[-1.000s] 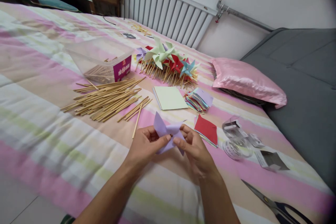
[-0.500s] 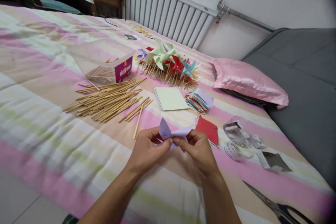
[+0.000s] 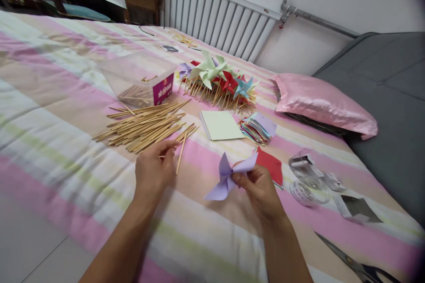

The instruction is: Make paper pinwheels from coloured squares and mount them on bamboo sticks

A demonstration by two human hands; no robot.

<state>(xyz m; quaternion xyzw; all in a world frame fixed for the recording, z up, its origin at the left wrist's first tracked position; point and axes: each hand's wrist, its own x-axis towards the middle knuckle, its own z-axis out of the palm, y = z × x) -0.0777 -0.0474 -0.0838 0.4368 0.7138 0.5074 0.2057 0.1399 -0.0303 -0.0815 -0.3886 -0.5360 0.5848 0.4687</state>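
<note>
My right hand [image 3: 260,192] pinches the centre of a folded purple paper pinwheel [image 3: 227,177] and holds it just above the striped bedspread [image 3: 66,110]. My left hand [image 3: 153,169] is off the pinwheel and out to the left, at the near edge of a heap of thin wooden sticks [image 3: 142,124]. Its thumb and fingers are closed on one stick [image 3: 162,156]. Another loose stick [image 3: 181,154] lies just right of its fingertips. A red paper square [image 3: 272,166] lies beyond my right hand.
A clear plastic box [image 3: 139,80] with sticks stands behind the heap. Finished pinwheels [image 3: 222,80], a pale green sheet [image 3: 221,124] and stacked coloured papers [image 3: 259,127] lie further back. Clear tape rolls [image 3: 305,183], scissors [image 3: 352,263] and a pink pillow [image 3: 327,105] are on the right.
My left hand let go of the purple pinwheel and moved left to the sticks. My right hand alone now holds the pinwheel, slightly further right.
</note>
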